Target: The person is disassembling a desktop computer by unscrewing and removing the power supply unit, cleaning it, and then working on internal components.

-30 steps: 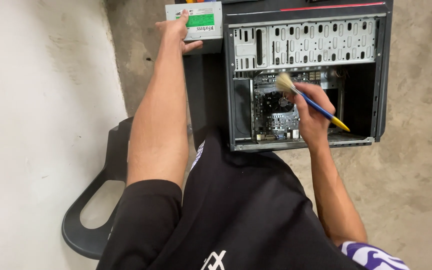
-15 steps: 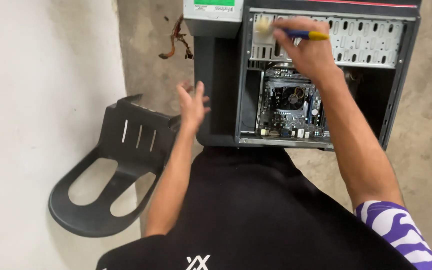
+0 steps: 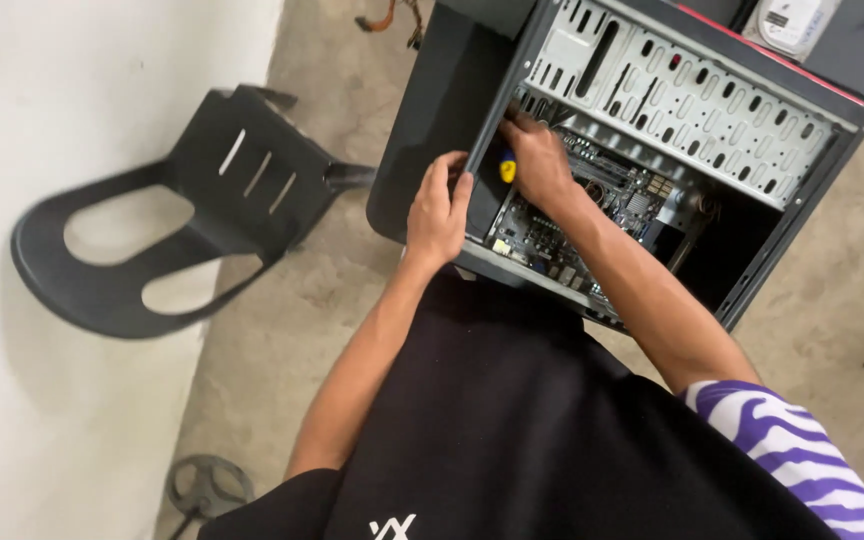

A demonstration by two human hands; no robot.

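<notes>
Left hand (image 3: 439, 212) grips the open black metal computer case's (image 3: 432, 110) edge; right hand (image 3: 537, 160), clenching a blue-and-yellow-handled brush (image 3: 505, 167), works the green motherboard (image 3: 592, 205) at two o'clock. Hard strokes could dislodge components.

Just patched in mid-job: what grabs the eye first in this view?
The open computer case at upper right, with its motherboard exposed. The right hand reaches deep inside, holding a blue-and-yellow brush, while the left hand grips the case's front edge. At left, a black plastic chair lies tipped against the white wall.
</notes>
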